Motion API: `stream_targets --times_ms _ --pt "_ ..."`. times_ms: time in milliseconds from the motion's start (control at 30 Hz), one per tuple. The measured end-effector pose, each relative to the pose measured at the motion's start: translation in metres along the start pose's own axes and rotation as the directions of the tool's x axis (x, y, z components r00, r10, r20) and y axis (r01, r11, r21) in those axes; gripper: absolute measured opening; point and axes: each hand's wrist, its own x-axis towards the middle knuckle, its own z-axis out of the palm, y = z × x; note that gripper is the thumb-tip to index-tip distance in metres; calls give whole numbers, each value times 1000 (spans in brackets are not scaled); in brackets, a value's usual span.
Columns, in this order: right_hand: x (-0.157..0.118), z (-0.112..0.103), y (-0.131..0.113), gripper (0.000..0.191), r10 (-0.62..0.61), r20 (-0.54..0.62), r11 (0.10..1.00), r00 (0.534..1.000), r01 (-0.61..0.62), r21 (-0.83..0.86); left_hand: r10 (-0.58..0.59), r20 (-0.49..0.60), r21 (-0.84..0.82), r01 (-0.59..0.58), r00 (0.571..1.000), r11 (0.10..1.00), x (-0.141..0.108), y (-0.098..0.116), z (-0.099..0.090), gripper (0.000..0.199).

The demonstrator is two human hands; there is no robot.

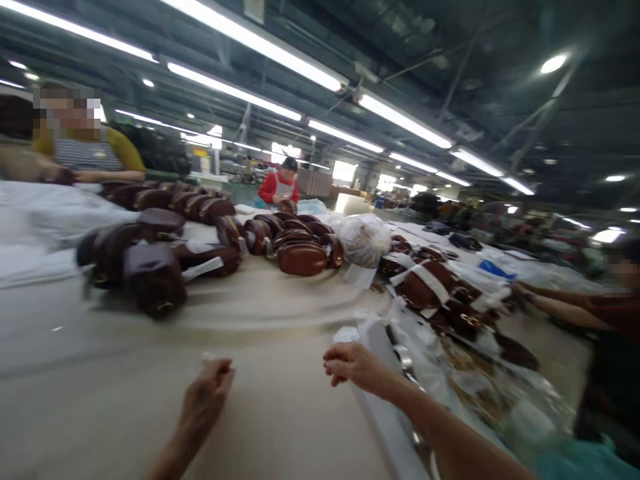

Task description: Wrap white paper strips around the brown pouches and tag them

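Note:
My left hand [207, 393] is over the pale tabletop [280, 413] at the lower centre-left, its fingers curled together. A small whitish bit shows at its fingertips, too blurred to make out. To the right, my right hand [350, 365] hovers over the table with bent fingers, near a small white piece [346, 335] just behind it; nothing shows in its grasp. Beyond my hands, dark brown leather bags [155, 277] stand at the left, and reddish-brown rounded bags [301, 259] sit in rows at the middle.
Brown bags with white wrapping [425, 285], clear plastic [500, 393] and a metal object [404, 360] lie at the right. A bagged bundle [364, 239] sits behind. Co-workers are at the left [95, 150], far side [280, 187] and right edge [615, 320].

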Motion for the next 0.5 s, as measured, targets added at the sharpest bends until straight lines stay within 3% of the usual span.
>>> stream_targets --times_ms 67,133,300,400,500 --pt "23 7 -10 29 -30 16 998 999 30 -55 47 54 4 -47 997 999 3 2 17 19" --pt "54 14 -20 32 -60 22 992 998 62 -113 19 39 13 -19 999 1000 6 -1 30 21" --pt "151 47 -56 33 -121 9 973 993 121 -195 -1 120 55 -5 993 998 7 -9 40 22" --pt "209 88 -92 35 -171 10 967 985 170 -192 -22 209 92 3 978 996 8 -7 39 26" --pt "254 146 -137 43 -253 12 947 967 250 -202 -41 301 89 14 953 996 13 -4 40 28"
